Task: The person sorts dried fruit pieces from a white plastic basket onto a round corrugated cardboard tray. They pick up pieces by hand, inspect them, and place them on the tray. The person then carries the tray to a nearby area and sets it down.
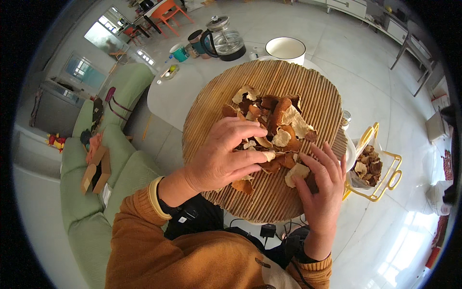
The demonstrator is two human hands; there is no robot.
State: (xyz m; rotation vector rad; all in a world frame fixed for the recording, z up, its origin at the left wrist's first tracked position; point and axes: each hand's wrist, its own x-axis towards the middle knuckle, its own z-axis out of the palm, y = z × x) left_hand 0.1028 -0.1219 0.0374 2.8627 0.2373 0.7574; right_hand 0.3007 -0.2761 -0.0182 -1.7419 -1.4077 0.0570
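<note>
A loose heap of dried citrus peel (265, 112), brown outside and pale inside, lies on a round mat of bound reed stalks (213, 97). My left hand (227, 151) reaches over the heap's left side, its fingertips among the pieces. A small pale bit (269, 156) sits at the tip of one finger; whether it is pinched is unclear. Near the mat's right edge, my right hand (321, 188) has its thumb on a pale peel piece (297, 175), with the fingers curled beside it. One brown piece (243, 186) lies apart, just below my left hand.
Right of the mat, a yellow-framed holder (391, 171) with a plastic liner contains more peel (368, 166). Behind stand a white enamel pot (285, 48), a glass kettle (225, 39) and a teal mug (179, 53) on a white table (169, 97). A green sofa (137, 173) is at left.
</note>
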